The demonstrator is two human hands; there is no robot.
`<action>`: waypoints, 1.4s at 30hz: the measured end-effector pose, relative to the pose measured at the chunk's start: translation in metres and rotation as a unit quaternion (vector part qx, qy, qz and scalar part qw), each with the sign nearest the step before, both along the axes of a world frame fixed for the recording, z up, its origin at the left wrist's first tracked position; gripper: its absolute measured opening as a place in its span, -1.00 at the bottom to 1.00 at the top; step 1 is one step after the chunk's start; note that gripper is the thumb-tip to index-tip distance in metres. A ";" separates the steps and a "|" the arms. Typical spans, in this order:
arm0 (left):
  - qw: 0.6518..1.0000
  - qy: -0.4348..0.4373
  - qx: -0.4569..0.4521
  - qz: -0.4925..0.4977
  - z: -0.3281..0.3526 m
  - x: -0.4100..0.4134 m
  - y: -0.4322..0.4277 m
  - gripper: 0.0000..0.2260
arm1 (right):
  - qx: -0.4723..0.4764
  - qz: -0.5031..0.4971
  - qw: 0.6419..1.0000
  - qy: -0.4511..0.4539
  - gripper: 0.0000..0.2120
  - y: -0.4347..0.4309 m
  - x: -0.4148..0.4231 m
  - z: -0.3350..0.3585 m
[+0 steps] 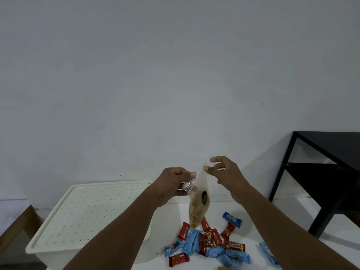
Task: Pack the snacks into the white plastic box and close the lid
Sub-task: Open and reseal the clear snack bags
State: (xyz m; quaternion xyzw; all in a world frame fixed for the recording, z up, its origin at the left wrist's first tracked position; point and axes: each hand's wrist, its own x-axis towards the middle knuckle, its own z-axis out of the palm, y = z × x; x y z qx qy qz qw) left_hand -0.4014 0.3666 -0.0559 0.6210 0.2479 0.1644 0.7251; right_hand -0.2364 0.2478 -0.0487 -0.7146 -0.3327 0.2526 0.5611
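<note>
Bag point(197, 209) pinched in left grip point(174, 183), right grip point(226, 172) spread empty, above wrapper pile point(212, 243) beside lidded white box point(87, 208).

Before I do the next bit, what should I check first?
1. Lid off the white box: not ok, it is on.
2. Left hand holding the clear bag: ok, fingers pinch it.
3. Right hand free: ok, open beside the bag.
4. Bag emptied: cannot tell, blurred.
5. Snacks easy to see: ok, piled on the table beside the box.
</note>
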 end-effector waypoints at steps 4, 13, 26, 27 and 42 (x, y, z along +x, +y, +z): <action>0.994 0.003 0.101 0.047 -0.007 0.009 -0.005 -0.70 | -0.012 -0.048 0.984 0.172 -0.60 0.003 -0.020 -0.004; 0.993 0.016 0.099 0.058 -0.012 0.015 -0.002 -0.70 | 0.045 0.019 0.981 0.187 -0.82 0.008 -0.014 -0.003; 0.984 0.014 0.148 0.101 -0.035 0.016 0.013 -0.72 | 0.020 -0.131 0.988 0.084 -0.79 0.017 0.009 -0.011; 0.985 0.024 0.156 0.074 -0.040 0.015 0.016 -0.71 | 0.022 -0.138 0.986 0.087 -0.78 0.018 0.014 -0.012; 0.950 0.098 0.269 0.124 -0.120 0.068 0.051 -0.78 | -0.071 0.021 0.997 0.038 -0.83 0.045 0.060 -0.088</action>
